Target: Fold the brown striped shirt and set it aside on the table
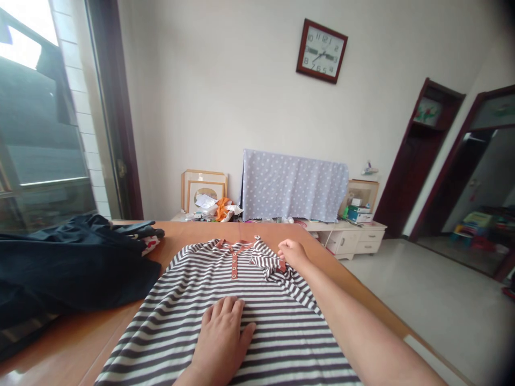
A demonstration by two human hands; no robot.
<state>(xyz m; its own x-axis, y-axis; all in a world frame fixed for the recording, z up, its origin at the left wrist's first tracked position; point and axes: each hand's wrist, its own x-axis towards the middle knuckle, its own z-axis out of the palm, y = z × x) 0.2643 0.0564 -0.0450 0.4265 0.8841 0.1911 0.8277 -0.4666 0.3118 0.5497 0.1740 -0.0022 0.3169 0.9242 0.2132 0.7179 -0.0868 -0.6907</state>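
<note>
Head view, so: a black-and-white striped top (281,343) is laid out on the orange-brown bench (341,271), pretty much front and centre, with its neckline pointed at the far end and its lower part cut off by the bottom edge of the view. The neck is trimmed in rusty brown, and a short button strip (234,264) in the same colour is set below it, facing up. The body is spread fairly smooth, but a bunched, twisted bit of striped fabric (270,266) can be seen at the upper right, with a rusty trim showing in it.

The left hand (221,335) is placed palm down on the middle of the top, fingers loosely extended and thumb held out to the side, nothing gripped. The right hand (294,255) is held just beside the bunched part with its fingers curled in; whether any cloth is pinched there can't be told, since the fingertips are mostly hidden.

Over on the left, a heap of dark clothing (72,268) is piled on the same bench. Farther back, a polka-dot cloth (293,185) is draped above a white cabinet (354,241), some framed pictures (209,188) are propped against the wall, and a square clock (322,51) is hung higher up.
</note>
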